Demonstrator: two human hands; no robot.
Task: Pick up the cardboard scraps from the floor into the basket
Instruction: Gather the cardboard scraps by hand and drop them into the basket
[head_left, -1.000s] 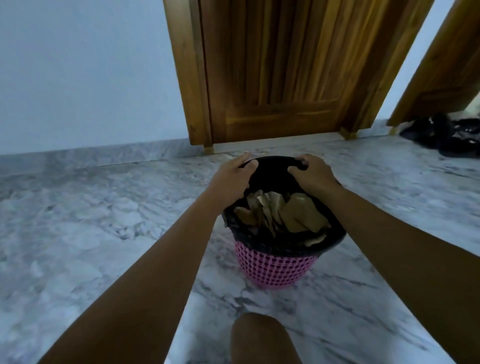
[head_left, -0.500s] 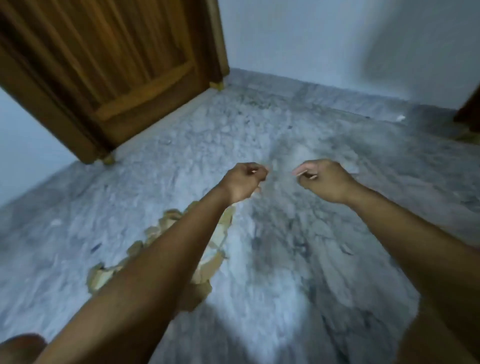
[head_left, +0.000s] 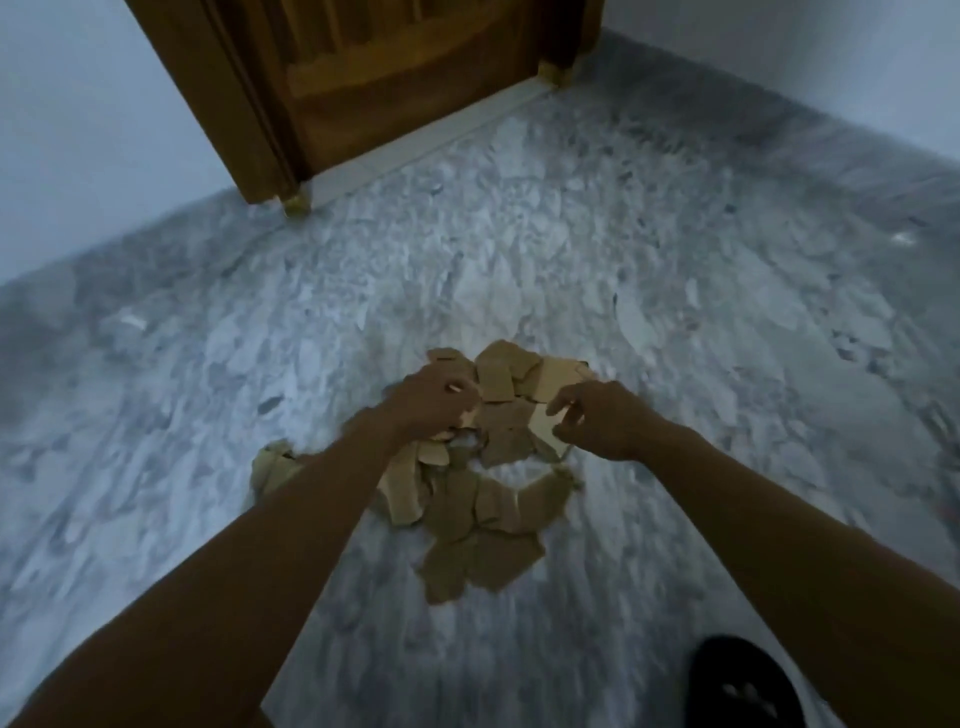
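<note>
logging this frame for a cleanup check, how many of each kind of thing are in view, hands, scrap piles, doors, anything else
hands: 2 (left hand, right hand)
cardboard scrap pile: 1, pieces overlap too much to count
wooden door: 1
black object: 1
total: 5

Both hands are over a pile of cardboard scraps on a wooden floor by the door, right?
Not quite: the floor is grey-white marble, not wood. The head view shows left hand and right hand over the cardboard scraps by the door.
</note>
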